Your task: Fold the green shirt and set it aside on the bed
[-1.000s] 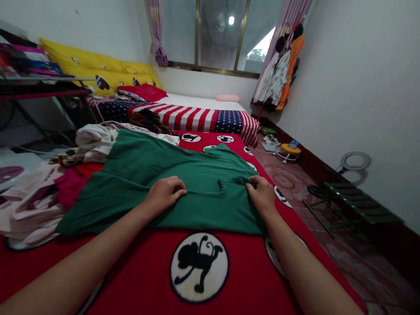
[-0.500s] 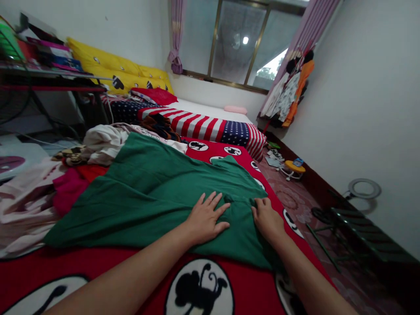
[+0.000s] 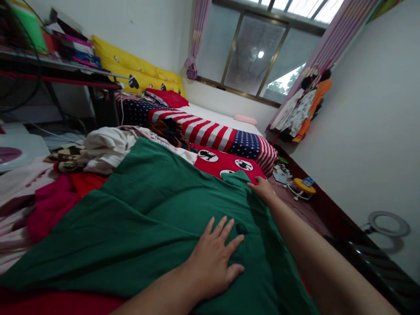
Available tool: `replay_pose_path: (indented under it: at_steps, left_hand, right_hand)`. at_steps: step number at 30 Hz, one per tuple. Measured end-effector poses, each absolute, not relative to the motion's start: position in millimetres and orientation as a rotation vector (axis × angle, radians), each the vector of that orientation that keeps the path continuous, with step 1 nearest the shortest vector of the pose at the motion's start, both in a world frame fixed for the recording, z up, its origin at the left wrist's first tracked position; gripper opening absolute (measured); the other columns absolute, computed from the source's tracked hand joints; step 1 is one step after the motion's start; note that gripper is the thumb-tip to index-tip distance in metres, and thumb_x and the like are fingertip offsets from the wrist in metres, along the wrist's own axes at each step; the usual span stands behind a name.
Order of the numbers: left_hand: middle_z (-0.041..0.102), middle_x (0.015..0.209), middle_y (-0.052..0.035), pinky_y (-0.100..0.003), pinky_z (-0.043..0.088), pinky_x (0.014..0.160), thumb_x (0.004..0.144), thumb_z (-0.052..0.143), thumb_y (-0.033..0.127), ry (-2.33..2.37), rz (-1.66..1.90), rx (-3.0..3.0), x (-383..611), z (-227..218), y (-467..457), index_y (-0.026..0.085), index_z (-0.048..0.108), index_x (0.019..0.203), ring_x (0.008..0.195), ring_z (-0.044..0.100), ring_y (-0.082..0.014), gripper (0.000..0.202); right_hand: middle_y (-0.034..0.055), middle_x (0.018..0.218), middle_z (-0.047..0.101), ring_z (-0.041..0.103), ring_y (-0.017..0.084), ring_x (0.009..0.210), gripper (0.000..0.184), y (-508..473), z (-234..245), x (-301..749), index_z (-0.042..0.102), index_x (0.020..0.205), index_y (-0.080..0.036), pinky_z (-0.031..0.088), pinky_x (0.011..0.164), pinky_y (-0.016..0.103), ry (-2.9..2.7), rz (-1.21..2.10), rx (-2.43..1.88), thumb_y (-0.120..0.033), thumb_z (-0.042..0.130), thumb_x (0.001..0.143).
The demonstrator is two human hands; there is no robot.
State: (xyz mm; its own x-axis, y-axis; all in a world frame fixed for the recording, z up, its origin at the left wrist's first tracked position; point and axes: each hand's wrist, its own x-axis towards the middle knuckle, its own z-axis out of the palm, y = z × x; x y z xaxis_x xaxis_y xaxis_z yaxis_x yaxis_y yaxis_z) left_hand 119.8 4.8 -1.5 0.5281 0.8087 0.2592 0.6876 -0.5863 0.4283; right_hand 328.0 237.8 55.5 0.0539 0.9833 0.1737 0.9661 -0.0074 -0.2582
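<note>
A dark green shirt [image 3: 157,205] lies spread over the bed, creased in long folds, with what looks like a short sleeve sticking out on its far side. My left hand [image 3: 215,258] rests palm down on it, fingers spread, near a small dark fold or opening in the cloth. Reaching farther out, my right hand [image 3: 262,188] is at the shirt's far right edge beside the sleeve, its fingers bent and drawn together on the edge of the cloth. My right forearm crosses over the shirt's right side and hides part of that edge.
Crumpled clothes, including a white garment [image 3: 105,146] and a magenta one [image 3: 54,203], are heaped at the left. The red bedspread [image 3: 226,162] shows beyond the shirt. A yellow-topped stool [image 3: 303,186] and a ring light [image 3: 389,224] stand right; a cluttered desk [image 3: 62,70] is at left.
My right hand has moved away from me along the shirt's right edge to near the sleeve. The left hand stays flat on the cloth. The view has shifted closer and tilted up.
</note>
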Motion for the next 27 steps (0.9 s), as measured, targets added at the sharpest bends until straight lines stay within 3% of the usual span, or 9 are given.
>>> replay_pose_path:
  at_steps: [3, 5, 8, 11, 14, 20, 22, 24, 27]
  left_hand:
    - [0.015, 0.158, -0.0082, -0.058, 0.01, 0.116, 0.089, 0.042, 0.06, 1.243, 0.637, 2.482, 119.0, -0.1, 4.7, 0.033, 0.033, 0.146, 0.146, 0.009, -0.0286, 0.064]
    - [0.015, 0.158, -0.0082, -0.058, 0.01, 0.116, 0.089, 0.041, 0.06, 1.24, 0.648, 2.472, 118.7, 0.5, 4.6, 0.032, 0.032, 0.146, 0.146, 0.009, -0.0286, 0.064]
    - [0.016, 0.158, -0.0082, -0.058, 0.011, 0.116, 0.089, 0.042, 0.06, 1.235, 0.661, 2.467, 118.8, 0.5, 4.6, 0.032, 0.033, 0.146, 0.146, 0.01, -0.0293, 0.064]
    - [0.02, 0.157, -0.0088, -0.059, 0.011, 0.115, 0.089, 0.04, 0.061, 1.241, 0.677, 2.473, 119.6, -1.4, 4.9, 0.033, 0.036, 0.145, 0.145, 0.014, -0.0305, 0.063]
    - [0.023, 0.156, -0.0101, -0.059, 0.012, 0.115, 0.089, 0.04, 0.061, 1.246, 0.722, 2.498, 120.4, -5.3, 5.5, 0.032, 0.038, 0.143, 0.145, 0.016, -0.031, 0.062]
    - [0.035, 0.151, -0.0123, -0.054, 0.022, 0.113, 0.088, 0.049, 0.054, 1.292, 0.845, 2.471, 121.1, -7.5, 6.1, 0.027, 0.043, 0.14, 0.141, 0.028, -0.0305, 0.059]
    - [0.048, 0.141, -0.0119, -0.048, 0.03, 0.11, 0.089, 0.052, 0.045, 1.362, 0.938, 2.406, 120.0, -2.8, 6.2, 0.023, 0.056, 0.129, 0.132, 0.041, -0.0284, 0.045]
    - [0.063, 0.119, -0.0091, -0.041, 0.04, 0.1, 0.089, 0.052, 0.033, 1.453, 1.041, 2.314, 116.8, 4.1, 6.5, 0.021, 0.068, 0.106, 0.113, 0.056, -0.0243, 0.026]
    - [0.067, 0.087, -0.0047, -0.033, 0.046, 0.082, 0.089, 0.048, 0.021, 1.575, 1.234, 2.122, 108.8, 13.9, 8.1, 0.019, 0.067, 0.08, 0.089, 0.061, -0.0192, 0.021]
  right_hand:
    - [0.0216, 0.12, 0.062, 0.059, 0.03, 0.112, 0.057, 259.3, 44.0, 318.6, 0.058, 0.123, -0.007, 0.045, 0.091, 0.036, -1.86, 0.167, -2.022, -0.039, 0.067, 0.076]
    - [0.0201, 0.113, 0.066, 0.061, 0.031, 0.108, 0.056, 266.0, 42.2, 314.9, 0.062, 0.115, -0.007, 0.047, 0.088, 0.037, -1.79, 0.245, -2.006, -0.037, 0.073, 0.069]
    - [0.0119, 0.088, 0.072, 0.066, 0.029, 0.09, 0.041, 265.3, 48.0, 310.6, 0.069, 0.09, -0.011, 0.051, 0.076, 0.035, -1.708, 0.414, -1.947, -0.029, 0.08, 0.055]
    - [0.0054, 0.069, 0.07, 0.067, 0.024, 0.072, 0.025, 254.1, 63.2, 306.5, 0.068, 0.073, -0.013, 0.053, 0.066, 0.032, -1.631, 0.569, -1.825, -0.025, 0.078, 0.053]
    - [0.0046, 0.067, 0.07, 0.067, 0.021, 0.066, 0.022, 235.4, 88.2, 303.7, 0.068, 0.075, -0.013, 0.053, 0.063, 0.03, -1.567, 0.662, -1.676, -0.025, 0.072, 0.057]
    - [0.0005, 0.071, 0.068, 0.064, 0.018, 0.066, 0.034, 161.8, 145.0, 304.3, 0.065, 0.089, -0.017, 0.051, 0.063, 0.029, -1.568, 0.702, -1.387, -0.032, 0.072, 0.059]
    - [-0.0008, 0.072, 0.066, 0.062, 0.017, 0.067, 0.03, 121.0, 146.8, 305.8, 0.064, 0.088, -0.018, 0.05, 0.065, 0.028, -1.669, 0.663, -1.269, -0.032, 0.071, 0.063]
    - [-0.0005, 0.076, 0.064, 0.061, 0.017, 0.073, 0.02, 75.3, 131.6, 309.0, 0.063, 0.085, -0.018, 0.048, 0.069, 0.027, -1.821, 0.556, -1.181, -0.029, 0.066, 0.068]
    - [0.0025, 0.088, 0.064, 0.059, 0.019, 0.088, 0.01, 12.2, 85.1, 315.9, 0.058, 0.079, -0.019, 0.046, 0.08, 0.029, -1.984, 0.481, -1.127, -0.018, 0.055, 0.07]
